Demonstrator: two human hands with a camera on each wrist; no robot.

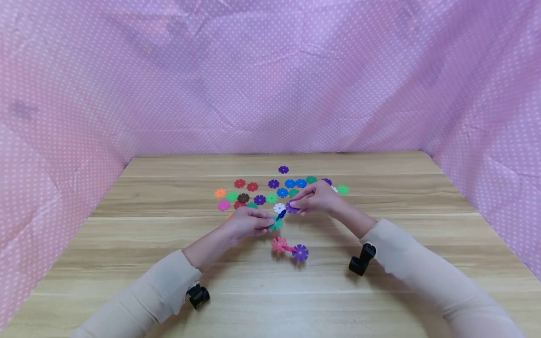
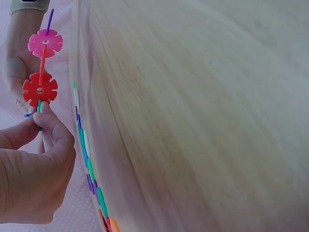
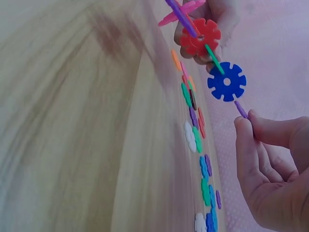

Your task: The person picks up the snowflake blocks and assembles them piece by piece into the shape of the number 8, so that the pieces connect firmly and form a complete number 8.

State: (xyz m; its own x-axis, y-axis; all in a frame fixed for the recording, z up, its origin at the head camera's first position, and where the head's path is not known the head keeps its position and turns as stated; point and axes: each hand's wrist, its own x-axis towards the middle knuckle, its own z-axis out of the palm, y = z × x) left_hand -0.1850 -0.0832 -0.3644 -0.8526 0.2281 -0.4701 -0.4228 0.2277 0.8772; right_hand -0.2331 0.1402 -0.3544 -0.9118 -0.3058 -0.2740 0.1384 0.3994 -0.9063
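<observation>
My left hand (image 1: 249, 222) pinches a green notched disc (image 1: 276, 224) in a chain of slotted flower-shaped discs. From it hang a red disc (image 2: 40, 90), another reddish piece seen edge-on, a pink disc (image 2: 45, 43) and a purple disc (image 1: 300, 252) at the lower end. On the green disc's other side is a blue disc (image 3: 227, 81). Between thumb and forefinger, my right hand (image 1: 318, 197) holds a purple disc (image 3: 241, 109), its edge at a notch of the blue one. Whether these two are joined, I cannot tell.
Loose discs lie spread behind the hands on the wooden table (image 1: 270, 300), among them a white disc (image 1: 279, 208), an orange disc (image 1: 220, 193) and a red disc (image 1: 239, 183). Pink dotted cloth (image 1: 270, 84) hangs around the table's back and sides.
</observation>
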